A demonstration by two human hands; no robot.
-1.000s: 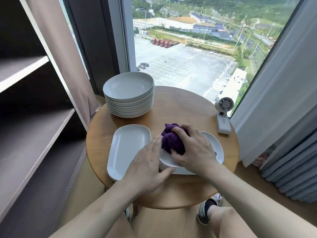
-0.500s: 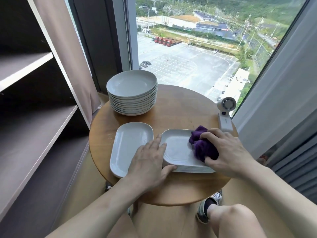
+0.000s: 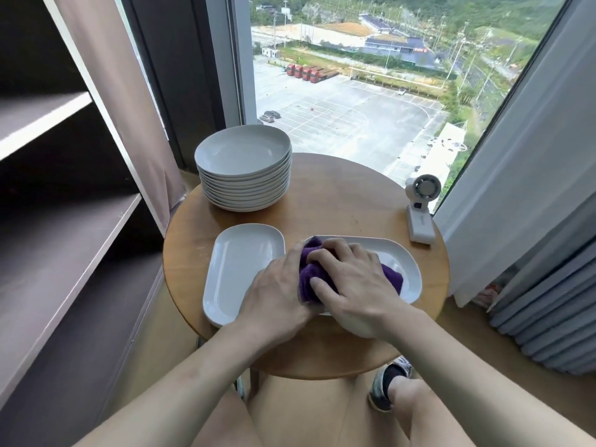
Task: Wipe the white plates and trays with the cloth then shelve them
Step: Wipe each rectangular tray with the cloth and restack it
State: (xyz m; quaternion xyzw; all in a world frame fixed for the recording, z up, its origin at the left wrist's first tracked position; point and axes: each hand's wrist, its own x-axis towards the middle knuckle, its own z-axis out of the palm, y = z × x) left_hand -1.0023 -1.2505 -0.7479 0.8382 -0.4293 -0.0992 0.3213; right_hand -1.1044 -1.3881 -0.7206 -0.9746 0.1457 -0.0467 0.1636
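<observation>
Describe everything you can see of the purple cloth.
The purple cloth is plush, deep-violet fabric, bunched into a crumpled wad rather than spread flat. It lies on the right-hand white tray, toward its left end. The right hand covers most of it, fingers curled over its top, thumb across its near side. Folds show at its left, a corner beyond the hand at right. The left hand lies close beside it; contact is unclear.

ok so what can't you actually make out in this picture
Head view only:
White oval tray under the purple cloth: how many trays lie beneath, hidden by the left hand and right hand.
Left fingertips: covered by cloth and right hand.
Small white fan: label too small.
Dark shelves: cut off left.
</observation>
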